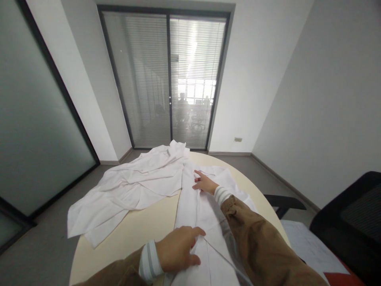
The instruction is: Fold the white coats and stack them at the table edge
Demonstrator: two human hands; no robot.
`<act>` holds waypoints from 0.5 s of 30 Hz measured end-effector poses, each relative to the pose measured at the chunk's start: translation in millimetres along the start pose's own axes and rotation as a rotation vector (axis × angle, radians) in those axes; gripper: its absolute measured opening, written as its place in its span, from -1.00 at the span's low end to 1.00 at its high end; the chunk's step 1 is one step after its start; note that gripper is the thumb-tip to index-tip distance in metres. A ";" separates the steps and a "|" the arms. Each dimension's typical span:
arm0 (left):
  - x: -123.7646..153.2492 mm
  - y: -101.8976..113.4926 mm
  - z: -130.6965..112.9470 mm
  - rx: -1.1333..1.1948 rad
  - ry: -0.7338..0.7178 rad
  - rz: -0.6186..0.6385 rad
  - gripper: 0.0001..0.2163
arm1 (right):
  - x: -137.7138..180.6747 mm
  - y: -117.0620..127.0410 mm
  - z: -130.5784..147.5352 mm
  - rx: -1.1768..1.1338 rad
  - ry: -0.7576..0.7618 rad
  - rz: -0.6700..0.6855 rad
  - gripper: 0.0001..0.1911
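Touches the white garment [157,178] with the fingers of both hands: right hand [206,183] farther out, fingers bent and slightly parted; left hand [175,248] closer to the body, thumb and forefinger well apart. Cannot tell about any cloth pinched under the right fingers. Has the garment directly beneath both hands, on the round desk [143,234], with a long straight band [187,176] running away from the body toward the far rim, and a loose, wrinkled spread off to the left. Places the left hand nearer the band's close end, the right hand farther along. Out to the right, shows a black chair [354,222] and, near its backrest, a white sheet [309,246] with marks too faint to read. Offers no legible brand or label.
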State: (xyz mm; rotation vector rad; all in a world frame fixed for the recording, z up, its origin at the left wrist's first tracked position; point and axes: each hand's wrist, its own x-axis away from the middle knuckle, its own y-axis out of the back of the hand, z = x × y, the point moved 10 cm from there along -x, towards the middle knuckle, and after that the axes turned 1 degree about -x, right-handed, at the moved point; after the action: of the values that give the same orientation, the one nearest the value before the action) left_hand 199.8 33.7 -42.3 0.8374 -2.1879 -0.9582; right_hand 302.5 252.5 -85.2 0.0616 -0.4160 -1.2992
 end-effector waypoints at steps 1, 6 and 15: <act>-0.2 -2.4 -3.0 -0.002 -0.007 0.023 -0.42 | 0.7 1.2 -1.0 0.003 0.001 -0.014 0.06; -6.6 -16.6 -9.6 0.016 -0.007 0.054 -0.70 | 2.6 4.9 -4.1 0.061 0.015 -0.005 0.06; -0.5 -34.4 -31.6 -0.077 -0.396 0.221 -0.75 | 20.9 1.3 -3.5 0.149 0.152 0.073 -0.30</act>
State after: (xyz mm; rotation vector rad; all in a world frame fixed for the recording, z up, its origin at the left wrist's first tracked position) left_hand 233.4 2.7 -51.8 0.3796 -2.4904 -1.1634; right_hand 309.2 232.5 -82.6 0.2666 -0.3811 -1.1816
